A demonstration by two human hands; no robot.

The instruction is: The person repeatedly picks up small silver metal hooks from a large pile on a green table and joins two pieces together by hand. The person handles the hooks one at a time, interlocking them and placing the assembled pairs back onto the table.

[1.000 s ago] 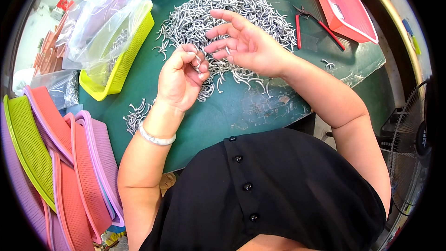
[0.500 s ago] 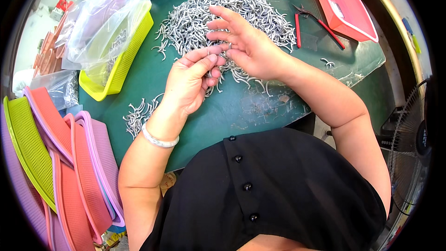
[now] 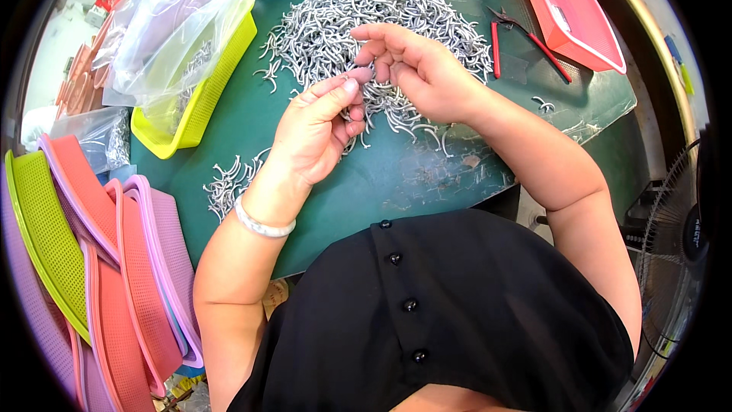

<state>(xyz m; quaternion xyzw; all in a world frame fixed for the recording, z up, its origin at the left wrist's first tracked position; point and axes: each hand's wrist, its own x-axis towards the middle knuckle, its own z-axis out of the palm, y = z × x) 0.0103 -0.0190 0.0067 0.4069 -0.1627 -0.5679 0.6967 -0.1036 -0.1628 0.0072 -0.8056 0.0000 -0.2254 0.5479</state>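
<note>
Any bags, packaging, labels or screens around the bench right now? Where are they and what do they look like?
Clear plastic bag: crumpled, over the yellow basket, far left of the green table.
Smaller clear bag: left edge, holding silvery pieces.
Fan, right edge: round dark hub badge.
No screens.

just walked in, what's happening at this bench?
A person is sorting small curved metal pieces by hand on a green table. The left hand and right hand meet over the near edge of the big pile, pinching one piece between their fingertips. A smaller heap lies to the left, near a yellow basket with a plastic bag. Red-handled pliers lie unused.
</note>
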